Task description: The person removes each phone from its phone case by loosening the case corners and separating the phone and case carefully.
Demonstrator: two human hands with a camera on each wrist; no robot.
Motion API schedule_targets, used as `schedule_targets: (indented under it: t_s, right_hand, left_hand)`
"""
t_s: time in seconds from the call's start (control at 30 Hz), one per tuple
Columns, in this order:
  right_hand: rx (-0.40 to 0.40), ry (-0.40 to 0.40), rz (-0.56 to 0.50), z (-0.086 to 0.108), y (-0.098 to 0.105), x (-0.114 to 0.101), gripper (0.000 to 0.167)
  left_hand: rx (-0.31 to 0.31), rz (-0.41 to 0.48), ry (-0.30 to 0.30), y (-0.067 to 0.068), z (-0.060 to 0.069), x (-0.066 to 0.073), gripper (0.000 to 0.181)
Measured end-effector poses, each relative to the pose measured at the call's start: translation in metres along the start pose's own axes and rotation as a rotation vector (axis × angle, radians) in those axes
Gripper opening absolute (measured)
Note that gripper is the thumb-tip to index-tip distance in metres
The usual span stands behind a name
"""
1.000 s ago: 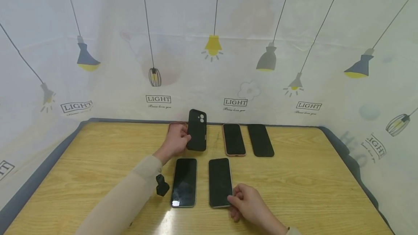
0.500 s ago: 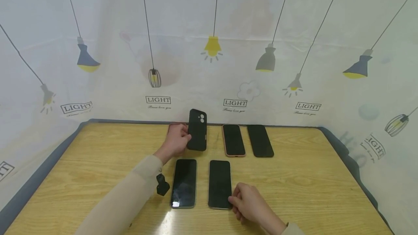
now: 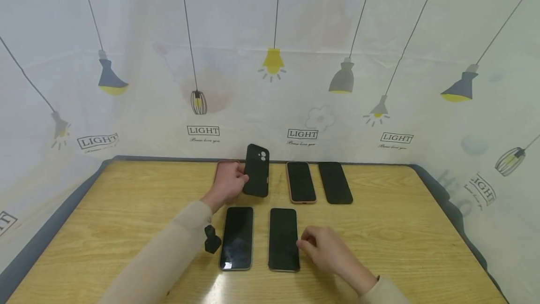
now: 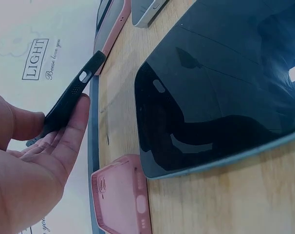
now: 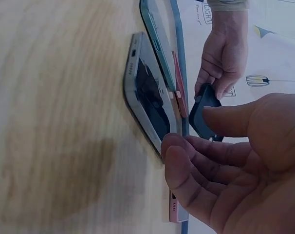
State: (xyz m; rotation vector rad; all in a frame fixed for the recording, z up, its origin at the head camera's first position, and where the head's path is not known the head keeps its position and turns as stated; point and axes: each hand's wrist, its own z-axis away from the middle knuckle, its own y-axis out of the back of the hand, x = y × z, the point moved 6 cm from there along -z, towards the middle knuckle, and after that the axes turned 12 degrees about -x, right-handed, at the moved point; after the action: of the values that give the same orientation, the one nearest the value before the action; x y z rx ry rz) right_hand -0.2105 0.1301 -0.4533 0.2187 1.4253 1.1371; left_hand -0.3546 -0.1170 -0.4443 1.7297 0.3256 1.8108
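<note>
My left hand (image 3: 227,183) pinches a black phone case (image 3: 257,172) by its left edge, thumb in front, and holds it tilted up near the back of the table. In the left wrist view the case (image 4: 72,95) is seen edge-on, between thumb and fingers. A pink phone case (image 4: 120,197) lies partly behind this hand. My right hand (image 3: 328,251) hovers beside the right edge of a dark-screened phone (image 3: 283,239), fingers loosely bent and nothing between them. In the right wrist view its fingertips overlap the phone (image 5: 150,92); contact cannot be told.
Another phone (image 3: 237,238) lies left of the near one, with a small black object (image 3: 212,239) by the left sleeve. At the back right lie a pink-edged phone (image 3: 301,182) and a black flat phone-shaped thing (image 3: 335,183). A printed curtain (image 3: 236,83) hangs behind the wooden table (image 3: 392,229).
The right hand has let go of the near phone's lower right corner and moved slightly up and away. The near phone now lies straighter. The left hand keeps holding the black case, turned slightly.
</note>
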Motion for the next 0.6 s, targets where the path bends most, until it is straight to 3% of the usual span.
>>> schedule_targets:
  t_s: [0.17, 0.23, 0.47, 0.6]
  right_hand:
    - [0.05, 0.049, 0.036, -0.004, 0.012, -0.003, 0.012]
    - [0.072, 0.046, 0.031, -0.006, 0.016, -0.003, 0.012]
    - [0.164, 0.055, 0.052, -0.013, 0.027, -0.002, 0.013]
    - [0.212, 0.049, 0.061, -0.017, 0.03, 0.001, 0.011]
  left_hand:
    - [0.0, 0.001, -0.008, -0.009, -0.025, -0.031, 0.023]
    - [0.006, -0.015, -0.007, -0.011, -0.03, -0.037, 0.023]
    - [-0.049, -0.031, 0.092, -0.01, -0.001, -0.009, 0.032]
    - [-0.047, -0.069, 0.114, -0.013, 0.002, -0.006, 0.036]
